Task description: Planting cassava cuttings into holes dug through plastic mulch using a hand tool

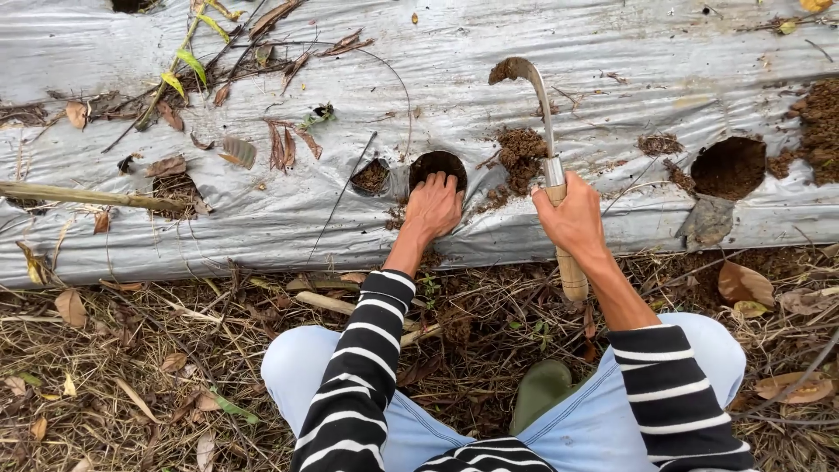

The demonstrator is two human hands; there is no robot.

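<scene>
I squat in front of a raised bed covered by silver plastic mulch (262, 218). My left hand (433, 208) reaches into a round planting hole (437, 164) cut in the sheet, fingers down in the dark soil. My right hand (572, 218) grips the wooden handle of a curved hand sickle (546, 122), whose hooked metal blade points up and away with soil stuck to its tip. A small heap of loose soil (522, 153) lies on the plastic between the hole and the blade. Both sleeves are black-and-white striped.
A second, larger hole (730, 166) opens in the plastic at right, with a soil pile (817, 127) beyond it. A smaller hole (371, 177) sits left of my hand. Dry leaves, twigs and a bamboo stick (79, 196) litter the sheet. Straw and dead leaves cover the ground by my knees.
</scene>
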